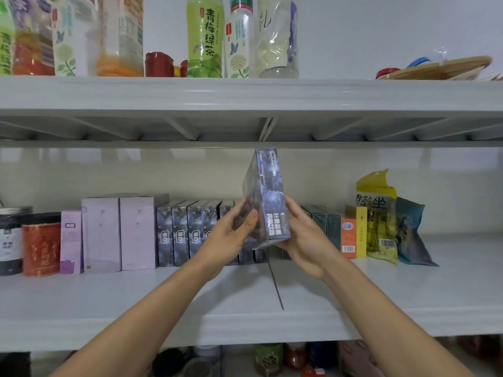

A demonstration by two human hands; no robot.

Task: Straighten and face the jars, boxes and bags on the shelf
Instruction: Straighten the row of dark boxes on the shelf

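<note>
— Which step is this, would you say?

— Mid-facing, I think. Both hands are up on one dark blue box (265,202), lifted clear of the middle shelf (136,295) and tilted, its top leaning left. The left hand (231,235) grasps its left face with curled fingers; the right hand (302,240) cups the lower right edge and the bottom corner. Neither is loose, both are closed around that box.

— Where does it belong?

— My guess is the row of matching dark boxes (185,235) just behind and left of it, standing with narrow ends forward. There looks to be room between that row and the dark green boxes (326,224) on the right, though the hands hide most of that spot.

— So the next move?

— It probably calls for turning the box upright, narrow printed end outward, then sliding it in flush with its neighbours without knocking the green ones askew.

— And the rest of the shelf?

— Far left, a dark jar (11,240) and a red canister (40,248), lids on; I can't tell what is inside. Then a small purple box (71,240) and two tall lilac boxes (119,232), all squared up. To the right, an orange box (348,238), a slim yellow box (361,232), then a yellow bag (379,216) with a crumpled top and a teal bag (409,232) slumping against it. Those bags likely want straightening too.

— Above?

— Drink bottles (205,36) stand on the upper shelf.
</note>
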